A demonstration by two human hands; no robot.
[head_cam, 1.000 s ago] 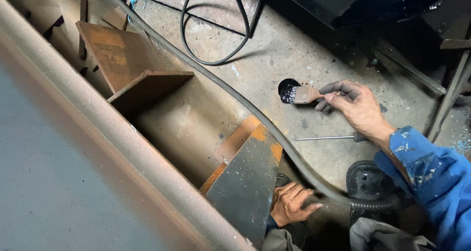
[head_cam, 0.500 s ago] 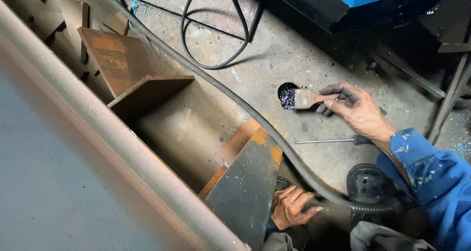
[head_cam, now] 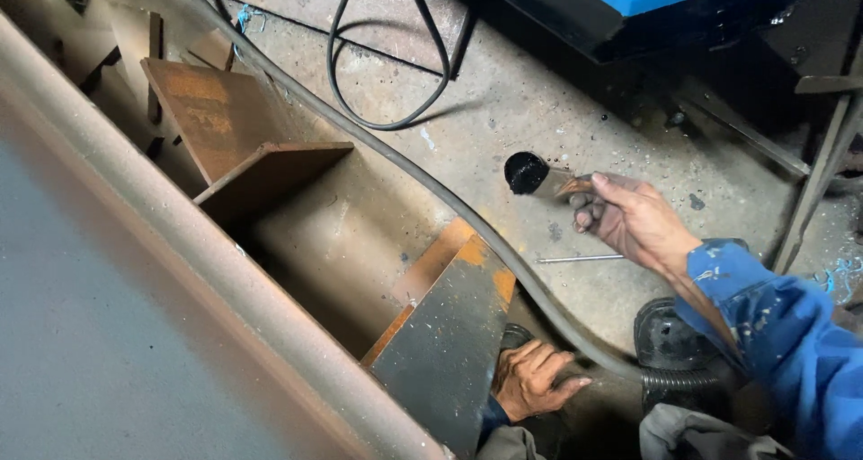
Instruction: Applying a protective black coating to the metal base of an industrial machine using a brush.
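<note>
- Right hand (head_cam: 634, 219): fingers closed around paintbrush (head_cam: 539, 178), its bristles black.
- Left hand (head_cam: 532, 379): fingers spread, resting beside rusty steel plate (head_cam: 445, 357).
- Hose (head_cam: 431, 186): crossing concrete floor (head_cam: 539, 109).

Your view shows no packages, labels, signs or screens. No printed or written surface is legible on anything in front of you.
</note>
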